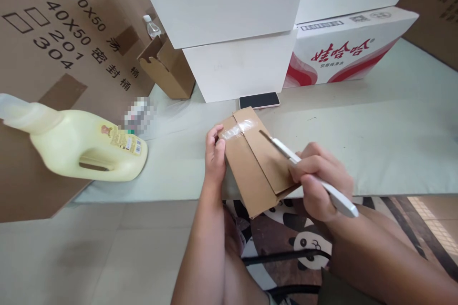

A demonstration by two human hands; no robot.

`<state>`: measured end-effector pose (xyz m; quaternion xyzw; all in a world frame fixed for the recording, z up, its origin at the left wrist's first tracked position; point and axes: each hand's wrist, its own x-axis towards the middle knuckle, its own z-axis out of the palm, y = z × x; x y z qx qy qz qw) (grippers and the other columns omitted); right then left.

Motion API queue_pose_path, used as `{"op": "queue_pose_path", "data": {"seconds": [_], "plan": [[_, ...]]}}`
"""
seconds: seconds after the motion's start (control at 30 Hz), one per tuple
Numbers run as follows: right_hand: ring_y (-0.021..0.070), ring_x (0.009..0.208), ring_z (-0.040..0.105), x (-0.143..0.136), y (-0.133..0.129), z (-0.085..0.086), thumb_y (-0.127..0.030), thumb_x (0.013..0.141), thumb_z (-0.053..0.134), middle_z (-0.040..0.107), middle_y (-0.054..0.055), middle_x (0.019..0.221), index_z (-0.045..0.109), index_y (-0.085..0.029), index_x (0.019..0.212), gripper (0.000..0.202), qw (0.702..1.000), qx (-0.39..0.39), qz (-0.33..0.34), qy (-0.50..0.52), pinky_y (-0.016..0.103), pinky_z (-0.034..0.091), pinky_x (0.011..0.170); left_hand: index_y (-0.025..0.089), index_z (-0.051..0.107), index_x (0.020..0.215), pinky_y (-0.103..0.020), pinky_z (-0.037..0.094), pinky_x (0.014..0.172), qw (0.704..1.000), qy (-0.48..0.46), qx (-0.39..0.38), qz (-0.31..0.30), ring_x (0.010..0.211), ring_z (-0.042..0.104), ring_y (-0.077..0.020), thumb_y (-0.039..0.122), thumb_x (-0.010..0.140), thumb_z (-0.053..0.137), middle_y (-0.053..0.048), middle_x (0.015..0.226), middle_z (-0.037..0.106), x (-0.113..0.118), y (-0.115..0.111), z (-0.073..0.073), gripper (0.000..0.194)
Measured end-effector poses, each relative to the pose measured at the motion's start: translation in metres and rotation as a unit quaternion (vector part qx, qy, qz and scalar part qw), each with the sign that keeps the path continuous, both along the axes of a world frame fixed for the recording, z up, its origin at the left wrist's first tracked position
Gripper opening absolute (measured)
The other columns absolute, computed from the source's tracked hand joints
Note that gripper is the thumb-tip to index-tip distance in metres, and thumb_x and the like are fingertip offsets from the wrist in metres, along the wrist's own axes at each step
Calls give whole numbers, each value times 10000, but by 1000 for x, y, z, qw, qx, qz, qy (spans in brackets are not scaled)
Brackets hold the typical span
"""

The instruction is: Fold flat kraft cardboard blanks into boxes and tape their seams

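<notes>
A small brown cardboard box (246, 162) lies tilted at the front edge of the table, partly overhanging it. Clear tape (239, 129) crosses the seam near its far end, while the flaps at the near end look slightly parted. My left hand (215, 155) grips the box's left far corner, fingers closed around it. In my right hand (320, 183) is a white utility knife (286, 150), its blade out and pointing toward the taped end. The blade hovers over or just touches the right flap; I cannot tell which.
A phone (259, 100) lies behind the box, before stacked white boxes (239, 66). To the right stands a red-and-white carton (343, 52). At left are a yellow jug (89, 143), an open cardboard holder (170, 66), a plastic bottle (152, 27) and a large carton (82, 33).
</notes>
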<state>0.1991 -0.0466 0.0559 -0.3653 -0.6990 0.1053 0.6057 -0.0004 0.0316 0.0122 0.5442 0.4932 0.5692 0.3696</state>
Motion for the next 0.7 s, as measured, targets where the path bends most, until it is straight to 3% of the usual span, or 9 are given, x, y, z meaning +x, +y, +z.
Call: {"op": "queue_pose_path", "data": {"seconds": [0.17,0.23,0.33,0.47,0.57,0.63,0.7], "plan": [[218,777,583,22,14,-14,-292,929,549,529,51,793,575,-249,788,150,977,-24,-206,-46,398,505,691,278,549,1213,-346,490,950,995,-87,-45,-18,1137,593,-232,493,849,624,-61,1297,585,-2,-2,1,429],[262,946,610,34,27,-27,-281,903,569,567,85,908,584,-244,823,90,966,-69,-228,-105,450,529,819,292,547,1208,-321,510,855,990,-123,-63,-36,1042,622,-219,519,796,695,-55,1247,602,-5,0,0,494],[308,1082,625,53,44,-55,-301,859,586,574,145,1140,588,-228,935,105,944,-191,-197,-186,497,544,889,287,566,1168,-299,508,789,985,-158,-64,-37,1000,636,-212,499,767,734,-54,1200,625,-9,4,-1,484],[385,1279,564,66,52,-82,-299,779,606,433,223,1471,560,-171,1222,463,886,-336,-165,-272,539,542,956,270,600,1129,-299,506,800,984,-170,-46,6,1029,636,-216,456,765,729,-61,1229,637,-12,7,2,428],[413,1418,437,62,49,-80,-320,796,579,376,214,1570,556,-151,1316,547,872,-358,-138,-305,583,444,1093,260,622,1133,-308,506,810,986,-157,-44,38,1040,636,-224,452,778,713,-69,1223,650,-16,8,3,414],[393,1425,437,56,45,-69,-329,839,529,497,187,1502,626,-155,1246,453,873,-369,-111,-299,562,392,1145,254,638,1136,-307,505,802,988,-124,-60,74,1016,639,-221,448,806,691,-70,1176,663,-19,8,1,386],[342,1324,554,49,42,-56,-307,887,444,645,145,1351,681,-177,1155,381,870,-409,-61,-269,496,438,1108,247,656,1120,-293,500,760,986,-82,-95,108,921,642,-195,431,819,687,-59,1077,671,-22,8,-3,355]]}}
